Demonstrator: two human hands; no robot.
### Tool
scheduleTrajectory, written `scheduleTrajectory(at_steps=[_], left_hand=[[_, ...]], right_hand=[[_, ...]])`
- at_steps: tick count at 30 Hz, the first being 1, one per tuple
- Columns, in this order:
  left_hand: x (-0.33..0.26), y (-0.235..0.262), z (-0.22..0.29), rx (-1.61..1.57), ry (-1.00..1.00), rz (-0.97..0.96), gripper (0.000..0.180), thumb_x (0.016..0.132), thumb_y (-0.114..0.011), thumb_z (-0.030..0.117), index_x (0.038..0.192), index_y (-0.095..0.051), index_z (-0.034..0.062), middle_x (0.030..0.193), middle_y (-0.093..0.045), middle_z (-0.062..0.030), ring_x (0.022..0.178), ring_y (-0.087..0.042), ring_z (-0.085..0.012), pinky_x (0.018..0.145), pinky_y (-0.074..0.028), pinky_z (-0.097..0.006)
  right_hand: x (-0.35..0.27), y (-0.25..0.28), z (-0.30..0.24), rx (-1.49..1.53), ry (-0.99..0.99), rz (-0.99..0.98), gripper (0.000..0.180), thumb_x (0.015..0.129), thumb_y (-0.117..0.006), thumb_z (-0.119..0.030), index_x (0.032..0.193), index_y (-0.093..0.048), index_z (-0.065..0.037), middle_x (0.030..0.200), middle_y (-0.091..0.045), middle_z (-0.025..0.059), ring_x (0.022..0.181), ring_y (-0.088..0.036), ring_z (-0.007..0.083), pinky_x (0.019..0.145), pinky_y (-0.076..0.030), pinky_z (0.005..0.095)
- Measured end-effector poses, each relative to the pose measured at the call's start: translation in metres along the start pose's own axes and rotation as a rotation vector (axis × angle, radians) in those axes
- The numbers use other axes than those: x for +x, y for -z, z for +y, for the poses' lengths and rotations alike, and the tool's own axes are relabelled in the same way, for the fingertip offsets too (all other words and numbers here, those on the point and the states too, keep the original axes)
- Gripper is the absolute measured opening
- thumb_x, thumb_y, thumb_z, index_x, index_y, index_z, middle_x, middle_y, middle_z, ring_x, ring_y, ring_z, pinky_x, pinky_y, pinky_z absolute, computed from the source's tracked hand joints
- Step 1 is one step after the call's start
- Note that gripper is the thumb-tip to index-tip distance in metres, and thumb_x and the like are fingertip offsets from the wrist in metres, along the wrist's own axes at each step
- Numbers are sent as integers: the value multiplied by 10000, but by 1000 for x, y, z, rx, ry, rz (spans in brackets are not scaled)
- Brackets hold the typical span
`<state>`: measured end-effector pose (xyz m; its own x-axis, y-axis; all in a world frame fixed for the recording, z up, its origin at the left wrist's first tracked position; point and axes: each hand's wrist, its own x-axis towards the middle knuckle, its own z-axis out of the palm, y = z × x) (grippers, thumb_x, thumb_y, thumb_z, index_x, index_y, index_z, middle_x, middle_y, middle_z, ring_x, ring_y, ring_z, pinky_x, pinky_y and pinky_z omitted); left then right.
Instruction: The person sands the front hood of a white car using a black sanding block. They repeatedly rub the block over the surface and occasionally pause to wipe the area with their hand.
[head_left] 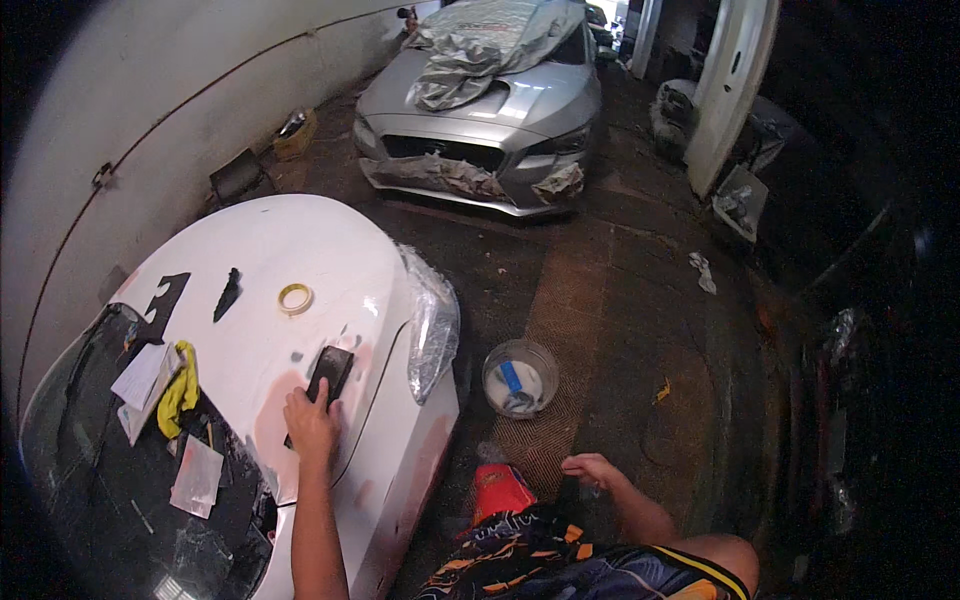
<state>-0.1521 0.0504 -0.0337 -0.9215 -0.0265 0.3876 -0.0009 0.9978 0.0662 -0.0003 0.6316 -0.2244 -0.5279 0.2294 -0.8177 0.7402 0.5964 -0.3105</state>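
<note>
My left hand [312,425] is closed over a long black sanding block [332,372], which lies against the white car's body panel [330,250]. Around the block the paint shows pinkish and grey patches [275,415]. A roll of masking tape [294,298] sits farther up the same panel, with a crumpled black piece [228,295] to its left. My right hand [590,468] hangs in the air near my knee, away from the car, its fingers loosely curled together with nothing visible in them.
A bucket [520,380] of cloudy water with a blue item stands on the floor ahead. Papers [145,380], a yellow cloth [180,392] and a clear packet [197,477] lie on the car's dark glass. Plastic film covers its lamp [432,320]. A silver car [530,100] is beyond.
</note>
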Motion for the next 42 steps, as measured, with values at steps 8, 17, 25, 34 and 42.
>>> scheduleTrajectory(at_steps=[8, 17, 25, 34, 42], left_hand=[[-5, 10, -11, 39, 61, -25, 548, 859, -809, 284, 1392, -686, 242, 1117, -591, -201, 1063, -556, -389, 890, -465, -502], [-3, -5, -15, 103, 92, -91, 479, 949, -740, 377, 1420, -684, 312, 1174, -644, -208, 1094, -600, -380, 963, -485, -483], [-12, 11, -18, 153, 147, -160, 474, 924, -769, 406, 1386, -712, 316, 1182, -659, -173, 1095, -606, -346, 970, -504, -456], [-9, 12, -20, 62, 44, -66, 556, 861, -807, 438, 1385, -711, 280, 1165, -635, -195, 1072, -592, -359, 949, -508, -460], [-12, 28, -6, 114, 91, -71, 574, 837, -806, 474, 1371, -718, 282, 1162, -621, -167, 1055, -573, -338, 863, -489, -448]], right_hand=[[-158, 97, -241, 164, 1110, -1198, 407, 960, -779, -368, 1248, -741, -82, 1556, -524, 144, 1538, -348, 355, 1251, -263, 551], [-264, 143, -363, 695, 1604, -1002, 200, 984, -746, -285, 890, -759, -108, 993, -727, 41, 932, -667, 213, 898, -505, 411], [-320, 74, -361, 877, 1363, -1836, 200, 921, -806, -196, 840, -693, -53, 883, -722, 72, 833, -697, 189, 758, -532, 336], [-223, -63, -429, -1, 1557, -1441, 499, 734, -946, -331, 1112, -754, -68, 1190, -733, 100, 1139, -668, 326, 1071, -482, 450], [-65, -148, -557, -161, 2073, 55, 606, 1020, -628, -452, 1495, -555, -84, 1536, -553, 162, 1520, -403, 349, 1267, -289, 507]])
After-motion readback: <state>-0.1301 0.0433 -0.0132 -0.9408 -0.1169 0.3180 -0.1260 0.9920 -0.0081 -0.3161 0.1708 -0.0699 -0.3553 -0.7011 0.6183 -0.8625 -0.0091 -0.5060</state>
